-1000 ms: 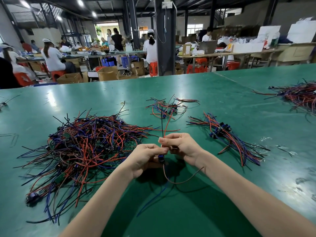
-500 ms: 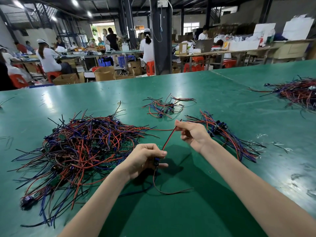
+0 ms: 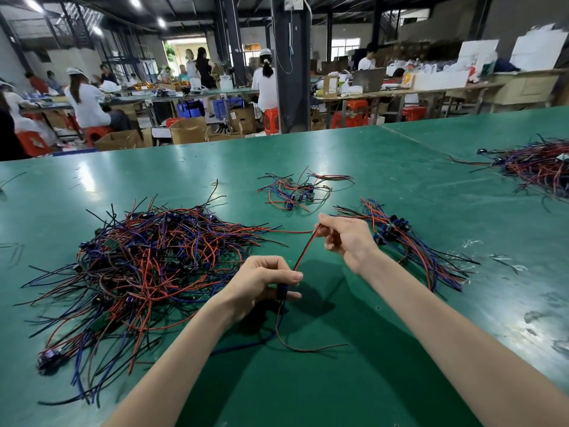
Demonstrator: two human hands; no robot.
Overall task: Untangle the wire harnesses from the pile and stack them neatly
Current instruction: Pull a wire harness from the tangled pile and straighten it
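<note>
Forearms enter from the near edge of the green desk (image 3: 385, 349). Over the near middle of the desk, the left hand (image 3: 261, 282), fingers curled, pinches the dark connector (image 3: 281, 293) of 1 harness (image 3: 304, 251) between thumb and fingertips. Below the connector a thin brownish lead (image 3: 308, 351) loops down onto the desk and trails right. From the connector a red-and-black wire pair runs up and right, drawn straight, to the right hand (image 3: 345, 238). This hand pinches the pair near its far end between thumb and forefinger, the other fingers loosely curled.

Left of the hands, toward the left edge, lies the pile (image 3: 147, 260): red, blue, purple and black wires tangled together, with small dark connectors among them. Just beyond and right of the right hand lies the stack (image 3: 412, 245), its wires roughly parallel and its dark connectors grouped near the middle. Farther back, near the desk's centre, a small cluster (image 3: 295, 192) of loose harnesses lies apart from both. At the far right edge, a 2nd heap (image 3: 535, 164) is partly cut off by the frame.

Beyond the far edge: workers (image 3: 86, 100) in white seated at benches, red stools (image 3: 272, 118), cardboard boxes (image 3: 187, 129) and a dark column (image 3: 292, 72).
</note>
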